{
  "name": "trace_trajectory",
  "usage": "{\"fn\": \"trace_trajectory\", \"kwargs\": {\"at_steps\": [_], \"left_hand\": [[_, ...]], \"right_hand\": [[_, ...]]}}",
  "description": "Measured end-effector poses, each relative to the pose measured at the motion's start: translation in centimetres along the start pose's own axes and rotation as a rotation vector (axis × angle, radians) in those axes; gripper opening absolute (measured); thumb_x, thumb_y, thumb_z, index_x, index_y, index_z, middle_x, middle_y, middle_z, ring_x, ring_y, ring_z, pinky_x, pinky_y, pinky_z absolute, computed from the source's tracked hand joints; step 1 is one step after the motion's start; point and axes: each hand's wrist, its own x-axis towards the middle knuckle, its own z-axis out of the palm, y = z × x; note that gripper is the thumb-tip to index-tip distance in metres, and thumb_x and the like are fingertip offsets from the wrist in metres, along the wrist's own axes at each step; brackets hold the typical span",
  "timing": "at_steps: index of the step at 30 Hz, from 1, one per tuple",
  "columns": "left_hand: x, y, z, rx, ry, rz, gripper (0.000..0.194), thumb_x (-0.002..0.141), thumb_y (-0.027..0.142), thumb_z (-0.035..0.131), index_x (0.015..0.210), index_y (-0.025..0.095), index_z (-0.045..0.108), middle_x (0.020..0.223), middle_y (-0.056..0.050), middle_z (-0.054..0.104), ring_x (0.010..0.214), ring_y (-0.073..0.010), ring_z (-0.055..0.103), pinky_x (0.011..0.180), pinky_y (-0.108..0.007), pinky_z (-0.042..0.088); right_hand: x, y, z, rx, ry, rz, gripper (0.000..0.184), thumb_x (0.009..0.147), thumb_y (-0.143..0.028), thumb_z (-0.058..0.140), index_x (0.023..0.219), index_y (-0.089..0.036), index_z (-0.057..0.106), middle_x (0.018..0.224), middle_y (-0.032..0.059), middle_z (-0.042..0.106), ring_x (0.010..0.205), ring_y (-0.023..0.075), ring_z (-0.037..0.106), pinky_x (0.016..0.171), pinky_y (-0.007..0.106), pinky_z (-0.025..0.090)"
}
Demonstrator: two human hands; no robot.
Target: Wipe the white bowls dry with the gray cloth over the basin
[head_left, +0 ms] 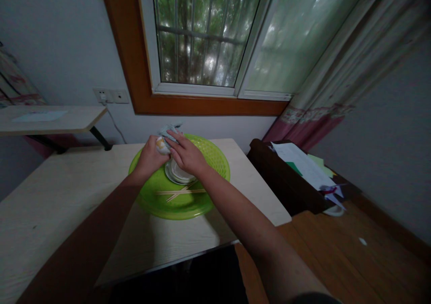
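Note:
Above a round green plastic tray (186,212), my left hand (151,156) is closed around a small white bowl (163,146) with a yellow-orange pattern. A pale blue-grey cloth (168,130) is bunched over the bowl's far side. My right hand (188,153) presses the cloth against the bowl, its fingers bent over it; the fingertips are partly hidden. Below my hands, a small stack of white dishes (178,173) sits in the tray. Several wooden chopsticks (180,191) lie crossed in front of the dishes.
The tray stands on a light wooden table (84,191). A raised shelf (50,120) on black legs is at the left. Right of the table stands a dark brown piece of furniture (279,178) with papers (299,165) on it. A window (208,39) is behind.

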Motion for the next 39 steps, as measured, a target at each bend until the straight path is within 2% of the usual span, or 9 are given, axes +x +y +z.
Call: {"fn": "trace_trajectory", "kwargs": {"at_steps": [3, 7, 10, 19, 22, 25, 29, 35, 39], "left_hand": [[0.1, -0.1, -0.1, 0.011, 0.038, -0.036, 0.055, 0.063, 0.035, 0.079, 0.105, 0.022, 0.046, 0.098, -0.006, 0.065, 0.088, -0.0235, 0.066, 0.076, -0.035, 0.054], [0.2, -0.3, -0.3, 0.017, 0.072, -0.066, 0.059, 0.061, 0.035, 0.082, 0.107, 0.022, 0.046, 0.102, -0.008, 0.065, 0.093, -0.025, 0.067, 0.077, -0.035, 0.054], [0.2, -0.3, -0.4, 0.001, 0.086, -0.079, 0.061, 0.061, 0.037, 0.082, 0.108, 0.022, 0.046, 0.104, -0.008, 0.065, 0.096, -0.0253, 0.067, 0.079, -0.036, 0.055], [0.4, -0.7, -0.1, -0.04, 0.089, -0.084, 0.065, 0.06, 0.044, 0.083, 0.107, 0.023, 0.044, 0.102, -0.007, 0.064, 0.093, -0.0237, 0.066, 0.077, -0.035, 0.054], [0.3, -0.4, -0.2, -0.054, 0.051, -0.085, 0.062, 0.06, 0.041, 0.082, 0.106, 0.023, 0.043, 0.1, -0.005, 0.064, 0.089, -0.023, 0.066, 0.075, -0.034, 0.053], [0.2, 0.1, -0.4, -0.065, 0.011, -0.099, 0.059, 0.059, 0.034, 0.081, 0.104, 0.024, 0.042, 0.098, -0.005, 0.065, 0.087, -0.0224, 0.066, 0.076, -0.035, 0.052], [0.2, 0.3, -0.5, -0.064, 0.023, -0.112, 0.058, 0.061, 0.034, 0.08, 0.104, 0.024, 0.043, 0.098, -0.004, 0.065, 0.087, -0.0218, 0.066, 0.075, -0.034, 0.053], [0.3, -0.5, -0.1, -0.144, 0.108, -0.113, 0.066, 0.062, 0.044, 0.083, 0.11, 0.023, 0.042, 0.104, -0.006, 0.064, 0.091, -0.0219, 0.068, 0.075, -0.034, 0.055], [0.2, -0.6, -0.1, -0.163, 0.111, -0.102, 0.067, 0.062, 0.046, 0.083, 0.11, 0.023, 0.042, 0.105, -0.006, 0.062, 0.092, -0.0214, 0.067, 0.075, -0.033, 0.055]], "right_hand": [[-0.3, 0.9, -0.1, 0.024, 0.066, 0.149, 0.048, 0.107, -0.032, 0.039, 0.154, -0.023, 0.047, 0.166, 0.0083, 0.038, 0.153, 0.019, 0.038, 0.126, 0.041, 0.036], [-0.9, 2.2, 0.1, 0.063, 0.11, 0.355, 0.045, 0.107, -0.037, 0.041, 0.146, -0.021, 0.058, 0.146, 0.0103, 0.062, 0.138, 0.0215, 0.058, 0.118, 0.041, 0.046], [-1.1, 2.7, 0.3, 0.089, 0.104, 0.434, 0.045, 0.107, -0.04, 0.043, 0.138, -0.018, 0.065, 0.134, 0.0127, 0.071, 0.124, 0.0233, 0.068, 0.111, 0.04, 0.052], [-0.9, 1.4, -0.2, 0.069, 0.153, 0.23, 0.044, 0.105, -0.035, 0.045, 0.145, -0.025, 0.059, 0.156, 0.0086, 0.052, 0.141, 0.0202, 0.054, 0.121, 0.043, 0.042], [-0.5, 0.4, -0.4, 0.017, 0.097, 0.1, 0.041, 0.103, -0.034, 0.049, 0.141, -0.025, 0.062, 0.159, 0.0081, 0.048, 0.147, 0.0228, 0.046, 0.124, 0.049, 0.036], [-0.3, -0.2, -0.5, -0.044, 0.017, 0.057, 0.04, 0.099, -0.036, 0.058, 0.137, -0.031, 0.065, 0.16, 0.0035, 0.047, 0.15, 0.0278, 0.038, 0.124, 0.055, 0.033], [-0.3, -0.2, -0.7, -0.055, -0.007, 0.071, 0.042, 0.099, -0.032, 0.057, 0.141, -0.034, 0.062, 0.16, 0.0038, 0.046, 0.147, 0.0287, 0.039, 0.121, 0.055, 0.035], [-0.7, 1.5, -0.2, 0.014, 0.107, 0.225, 0.051, 0.105, -0.036, 0.045, 0.156, -0.029, 0.044, 0.163, 0.0084, 0.042, 0.148, 0.0242, 0.042, 0.123, 0.047, 0.036], [-1.2, 2.8, 0.6, 0.154, 0.099, 0.341, 0.058, 0.107, -0.042, 0.041, 0.16, -0.02, 0.036, 0.156, 0.0132, 0.052, 0.144, 0.0229, 0.05, 0.121, 0.043, 0.04]]}}
